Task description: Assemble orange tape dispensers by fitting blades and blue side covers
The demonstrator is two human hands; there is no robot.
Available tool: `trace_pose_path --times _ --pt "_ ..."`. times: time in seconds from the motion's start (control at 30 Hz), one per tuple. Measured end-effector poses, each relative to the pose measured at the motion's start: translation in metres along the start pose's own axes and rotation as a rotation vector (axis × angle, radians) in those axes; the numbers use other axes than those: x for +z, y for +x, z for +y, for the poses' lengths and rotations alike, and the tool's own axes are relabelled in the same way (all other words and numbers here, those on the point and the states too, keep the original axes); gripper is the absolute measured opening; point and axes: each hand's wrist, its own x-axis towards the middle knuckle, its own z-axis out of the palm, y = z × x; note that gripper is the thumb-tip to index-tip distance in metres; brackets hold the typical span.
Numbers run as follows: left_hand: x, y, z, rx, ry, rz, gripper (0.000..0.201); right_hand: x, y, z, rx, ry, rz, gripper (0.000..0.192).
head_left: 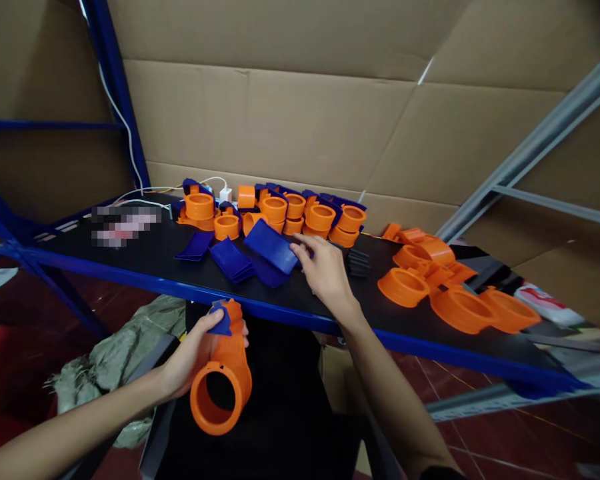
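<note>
In my left hand [203,343] is an orange tape dispenser [221,400], held in front of the bench edge with its round ring hanging down. A small blue piece [221,324] sits at its upper end under my thumb. My right hand [323,267] pinches the right edge of a flat blue plastic plate [271,244], tilted over the bench. Beneath and beside it lie more blue plates [231,260], some stacked. Just right of my right hand is a bundle of dark strips [358,263].
Several orange dispensers with blue parts [320,217] stand along the back of the black bench [155,257]. Loose orange bodies [463,310] pile up at the right. White cables with a plug [225,195] run at the back left. A grey-green sack [115,353] lies below.
</note>
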Motion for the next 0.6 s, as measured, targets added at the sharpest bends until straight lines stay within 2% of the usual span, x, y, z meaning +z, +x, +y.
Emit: trace_pose_path --times 0.1,0.2,0.33,0.4,0.5,0.6 --pt "0.001 0.0 0.004 0.069 -0.045 -0.007 0.034 -0.015 -0.028 -0.014 -0.144 0.103 0.072 0.023" --pt "0.004 0.0 0.005 0.105 -0.028 0.04 0.031 -0.025 -0.068 -0.028 -0.249 0.092 0.165 0.015" --pt "0.008 0.0 0.004 0.146 0.016 0.09 0.026 -0.026 -0.112 -0.032 -0.378 0.103 0.103 0.018" --pt "0.009 0.0 0.002 0.172 0.043 0.113 0.025 -0.023 -0.123 -0.029 -0.405 0.094 0.066 0.017" --pt "0.008 0.0 0.0 0.218 0.07 0.133 0.025 -0.018 -0.127 -0.026 -0.398 0.033 0.086 0.008" --pt "0.007 -0.001 -0.003 0.259 0.07 0.117 0.021 -0.011 -0.129 -0.03 -0.402 -0.015 0.091 0.01"
